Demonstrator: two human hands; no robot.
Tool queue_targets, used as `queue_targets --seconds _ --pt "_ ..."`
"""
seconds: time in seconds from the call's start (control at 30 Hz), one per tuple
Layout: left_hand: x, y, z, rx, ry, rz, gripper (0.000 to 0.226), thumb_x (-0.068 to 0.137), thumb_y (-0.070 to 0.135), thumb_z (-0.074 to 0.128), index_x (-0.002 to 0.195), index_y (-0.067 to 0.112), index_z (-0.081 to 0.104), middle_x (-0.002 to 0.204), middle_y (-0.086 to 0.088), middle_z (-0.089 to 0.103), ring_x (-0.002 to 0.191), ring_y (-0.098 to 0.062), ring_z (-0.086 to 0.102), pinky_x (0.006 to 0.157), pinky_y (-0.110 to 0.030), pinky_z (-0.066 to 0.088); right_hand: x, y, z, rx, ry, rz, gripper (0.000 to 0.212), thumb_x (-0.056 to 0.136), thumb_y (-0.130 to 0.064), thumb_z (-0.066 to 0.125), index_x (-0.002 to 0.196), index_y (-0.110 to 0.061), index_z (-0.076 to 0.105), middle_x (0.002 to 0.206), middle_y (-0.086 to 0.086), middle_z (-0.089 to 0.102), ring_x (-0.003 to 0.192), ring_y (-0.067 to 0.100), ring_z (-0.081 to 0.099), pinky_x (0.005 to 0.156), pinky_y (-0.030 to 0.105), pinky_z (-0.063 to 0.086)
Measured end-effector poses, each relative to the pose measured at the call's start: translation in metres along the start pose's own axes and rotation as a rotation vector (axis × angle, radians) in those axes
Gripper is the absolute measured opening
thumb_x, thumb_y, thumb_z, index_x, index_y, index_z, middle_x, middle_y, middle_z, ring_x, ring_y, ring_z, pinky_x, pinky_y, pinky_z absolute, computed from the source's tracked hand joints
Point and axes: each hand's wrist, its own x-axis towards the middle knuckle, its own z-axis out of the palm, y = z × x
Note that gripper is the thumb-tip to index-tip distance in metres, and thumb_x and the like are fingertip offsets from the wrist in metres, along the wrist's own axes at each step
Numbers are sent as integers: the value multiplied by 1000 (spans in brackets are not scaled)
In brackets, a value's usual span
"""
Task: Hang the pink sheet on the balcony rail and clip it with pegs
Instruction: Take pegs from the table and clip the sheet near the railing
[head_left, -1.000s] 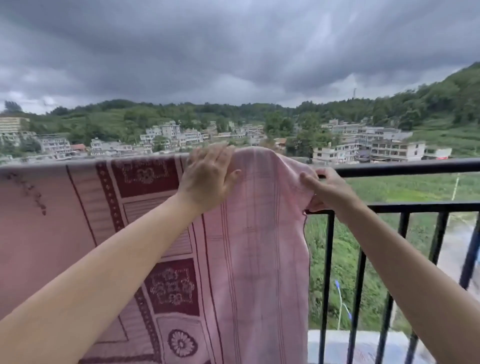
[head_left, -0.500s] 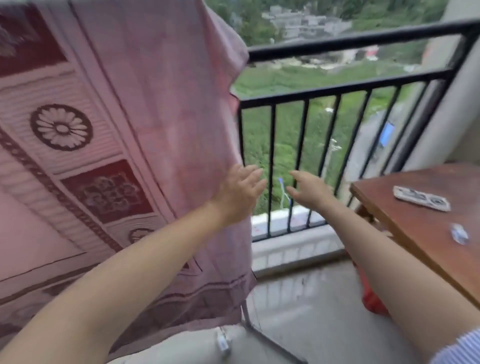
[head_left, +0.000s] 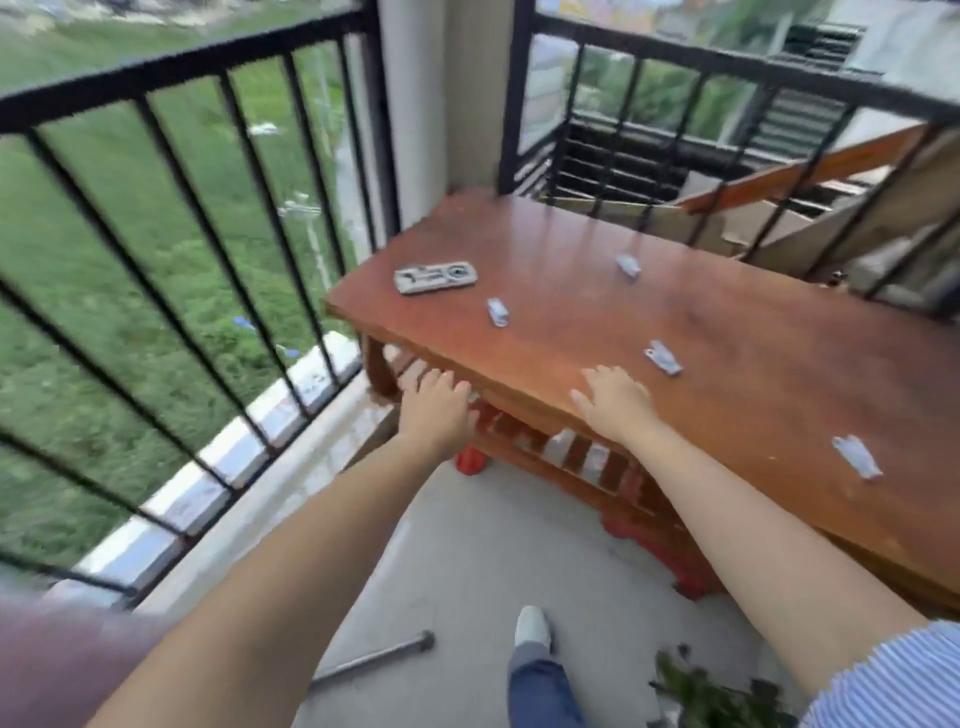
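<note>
Several pale grey pegs lie scattered on a brown wooden table (head_left: 727, 332): one peg (head_left: 497, 312) near the left end, another peg (head_left: 662, 357) just beyond my right hand, a third peg (head_left: 857, 457) at the right. My right hand (head_left: 615, 397) hovers open over the table's front edge, holding nothing. My left hand (head_left: 439, 408) reaches out open in front of the table's left corner, also holding nothing. Only a blurred corner of the pink sheet (head_left: 47, 670) shows at the bottom left, by the black balcony rail (head_left: 182, 73).
A grey remote-like object (head_left: 435, 278) lies on the table's left end. A red item (head_left: 470, 460) sits under the table. A metal bar (head_left: 374, 660) lies on the floor beside my shoe (head_left: 532, 626). A potted plant (head_left: 711, 696) stands at bottom right. Boards lean behind the side railing (head_left: 727, 67).
The view swung right and down from the sheet on the rail to the table. Both hands let go of the sheet and moved toward the table with the pegs.
</note>
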Motion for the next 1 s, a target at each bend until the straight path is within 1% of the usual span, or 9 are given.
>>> queue_targets --seconds 0.27,0.4,0.57,0.63,0.7,0.77,0.83,0.93,1.0 --pt "165 46 33 74 -121 40 37 89 35 45 116 11 48 129 -10 45 129 -28 32 102 -43 32 98 129 6 70 -68 233 42 90 -33 43 125 -11 46 137 10 45 122 30 45 98 42 41" --pt "226 42 49 154 -212 56 37 88 30 47 120 11 45 134 -11 42 128 -28 33 100 -41 35 147 166 16 94 -114 373 34 88 -32 46 110 -6 51 119 17 55 112 32 51 90 39 42" --pt "307 14 63 306 -334 196 46 88 9 44 132 16 34 145 -7 31 138 -26 22 102 -37 33 205 184 31 129 -233 487 27 89 -23 43 109 -5 49 120 19 53 112 34 51 88 38 43" --pt "334 3 65 393 -405 318 48 92 12 40 138 19 28 150 -6 24 141 -25 16 106 -37 30 221 184 33 130 -328 535 20 87 -16 45 100 -5 56 114 19 60 105 33 57 81 34 46" --pt "351 -4 69 471 -427 451 42 94 15 37 135 20 35 146 -5 31 137 -25 24 105 -38 30 230 179 38 105 -419 553 15 85 -11 46 86 -4 59 110 17 64 102 30 60 78 32 48" --pt "364 -6 73 524 -464 563 35 93 15 37 127 19 45 136 -4 43 129 -25 35 101 -37 32 240 170 41 124 -449 536 26 87 -12 43 62 -12 47 111 19 62 103 30 58 78 32 46" --pt "370 -5 74 545 -499 641 31 93 12 36 120 17 51 128 -6 49 122 -26 41 99 -37 32 247 162 46 178 -423 528 38 87 -12 43 53 -20 28 107 20 63 101 31 57 73 33 42" --pt "378 -4 73 459 -501 627 31 93 10 34 119 12 51 125 -9 51 120 -28 45 96 -36 35 255 150 49 274 -386 550 38 85 -12 46 53 -21 27 83 12 59 89 27 54 64 30 35" --pt "381 -4 73 369 -501 532 28 94 15 36 117 8 51 124 -11 52 119 -29 46 94 -37 38 258 143 51 362 -397 568 26 83 -15 52 62 -17 36 84 10 53 82 24 49 55 28 31"
